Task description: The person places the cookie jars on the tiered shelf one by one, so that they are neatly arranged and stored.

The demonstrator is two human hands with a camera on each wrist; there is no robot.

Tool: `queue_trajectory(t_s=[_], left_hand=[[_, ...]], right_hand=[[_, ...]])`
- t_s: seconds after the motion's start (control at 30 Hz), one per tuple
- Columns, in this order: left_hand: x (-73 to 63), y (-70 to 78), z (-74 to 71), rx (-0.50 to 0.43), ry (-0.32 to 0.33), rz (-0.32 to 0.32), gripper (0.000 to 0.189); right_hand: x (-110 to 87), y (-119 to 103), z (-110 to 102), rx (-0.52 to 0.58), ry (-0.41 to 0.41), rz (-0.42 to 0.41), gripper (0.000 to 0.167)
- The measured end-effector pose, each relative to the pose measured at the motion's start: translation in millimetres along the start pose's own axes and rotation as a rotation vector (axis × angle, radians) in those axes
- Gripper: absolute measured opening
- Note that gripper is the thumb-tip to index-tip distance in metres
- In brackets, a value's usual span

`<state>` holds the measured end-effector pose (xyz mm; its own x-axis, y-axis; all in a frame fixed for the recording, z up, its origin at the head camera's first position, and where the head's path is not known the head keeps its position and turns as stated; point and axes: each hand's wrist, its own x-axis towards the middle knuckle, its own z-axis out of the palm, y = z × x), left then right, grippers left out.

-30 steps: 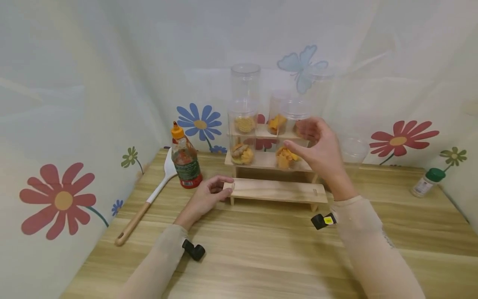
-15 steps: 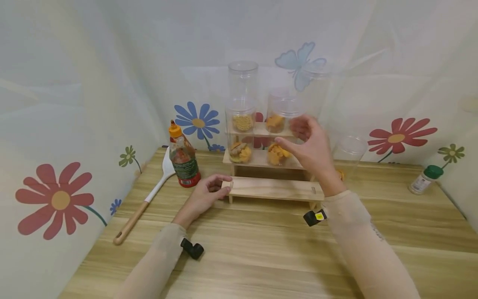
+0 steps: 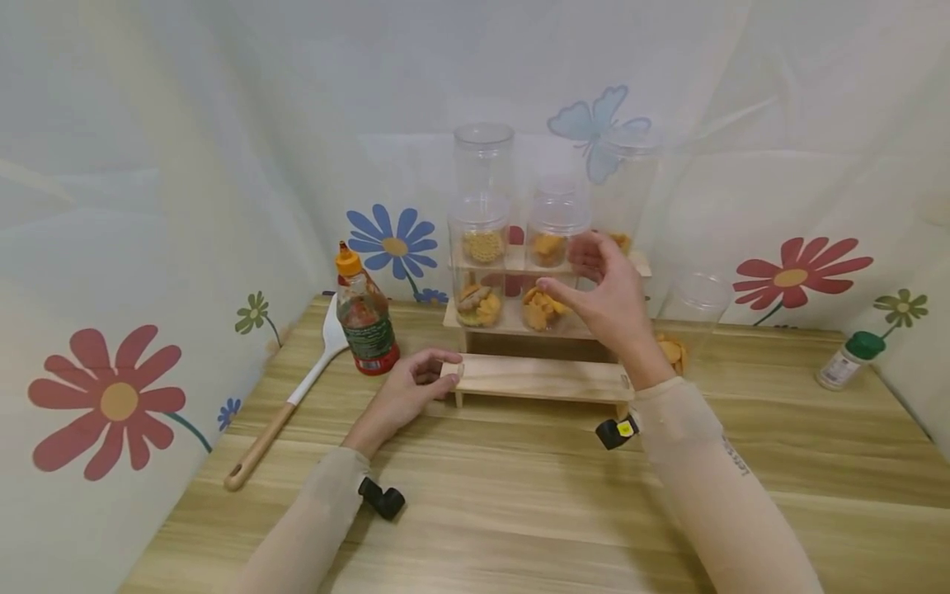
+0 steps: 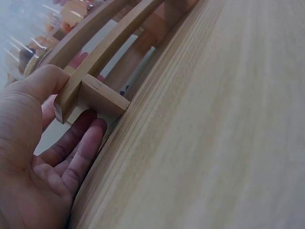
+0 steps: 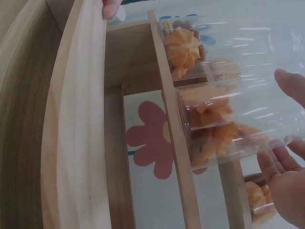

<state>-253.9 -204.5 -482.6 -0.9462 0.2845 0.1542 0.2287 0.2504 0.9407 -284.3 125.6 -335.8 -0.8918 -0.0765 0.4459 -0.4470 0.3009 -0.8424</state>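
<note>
My right hand (image 3: 616,301) holds a clear jar (image 3: 545,307) of orange snack pieces, thumb on one side and fingers on the other. That jar stands on the middle tier of a stepped wooden rack (image 3: 542,378). In the right wrist view, the jar (image 5: 209,124) is upright to the tier's board, beside another jar (image 5: 183,50) of snacks. My left hand (image 3: 408,392) grips the left end of the rack's lowest tier; in the left wrist view the thumb lies above the board (image 4: 102,57) and the curled fingers are below it.
Several more clear jars stand on the upper tiers, and one jar (image 3: 693,309) stands on the table right of the rack. Left of it are a sauce bottle (image 3: 367,322) and a white spatula (image 3: 300,388). A green-capped shaker (image 3: 849,361) stands far right.
My right hand has slid the jar leftward along the middle tier, closer to the jar at its left end. My left hand keeps its grip on the rack.
</note>
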Motion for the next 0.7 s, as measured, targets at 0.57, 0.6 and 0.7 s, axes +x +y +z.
queue_trajectory(t_s=[0.57, 0.6, 0.7], left_hand=[[-1.1, 3.1, 0.4, -0.003, 0.01, -0.018, 0.032], [-1.1, 3.2, 0.5, -0.002, 0.01, -0.017, 0.032], [-0.8, 3.7, 1.0, 0.007, 0.009, -0.011, 0.031]], right_hand=[[-6.2, 1.6, -0.4, -0.103, -0.027, 0.022, 0.087], [-8.2, 1.7, -1.2, -0.104, -0.024, 0.021, 0.089], [-14.6, 2.8, -6.3, -0.084, -0.013, 0.001, 0.09]])
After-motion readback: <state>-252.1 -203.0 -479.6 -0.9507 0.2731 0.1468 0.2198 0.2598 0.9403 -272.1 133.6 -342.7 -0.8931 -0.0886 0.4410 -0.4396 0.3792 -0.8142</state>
